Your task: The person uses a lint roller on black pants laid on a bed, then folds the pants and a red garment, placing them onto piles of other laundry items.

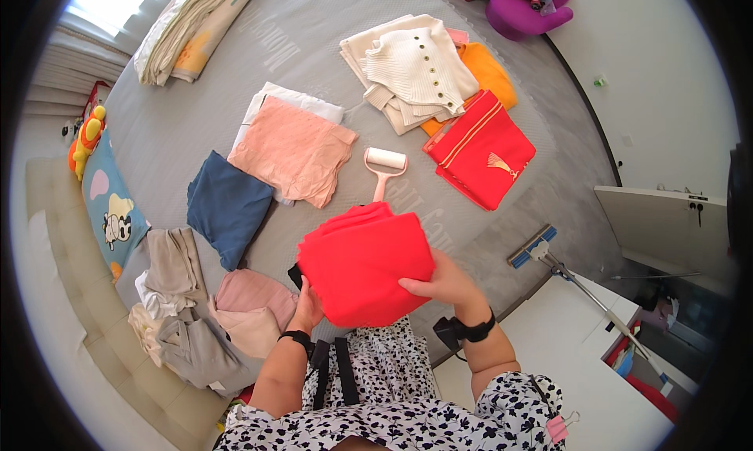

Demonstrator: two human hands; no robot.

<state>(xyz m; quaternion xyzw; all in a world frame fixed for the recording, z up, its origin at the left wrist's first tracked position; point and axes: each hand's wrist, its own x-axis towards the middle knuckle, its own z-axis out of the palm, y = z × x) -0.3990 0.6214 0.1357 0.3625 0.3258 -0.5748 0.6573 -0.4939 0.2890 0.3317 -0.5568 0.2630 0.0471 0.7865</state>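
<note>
A folded red cloth (367, 268) is held up over the near edge of the bed, between both hands. My left hand (310, 304) grips its lower left side, where a bit of black shows. On the right side my right hand (438, 280) has its thumb on top, its other fingers hidden beneath. Just beyond the cloth lies a lint roller (386, 158) with a pink handle, partly covered by it. A peach-pink folded cloth (294, 145) rests on a white one, and a dark blue folded cloth (228, 207) lies to their left. At right is a red folded cloth with a tassel motif (485, 151).
Cream knitwear with buttons (412, 68) lies over an orange garment (488, 74) on the grey mattress (329, 51). Folded bedding (188, 33) is at the far left. Grey and pink clothes (200, 348) lie near left. A flat mop (532, 248) leans right, beside a white cabinet (547, 345).
</note>
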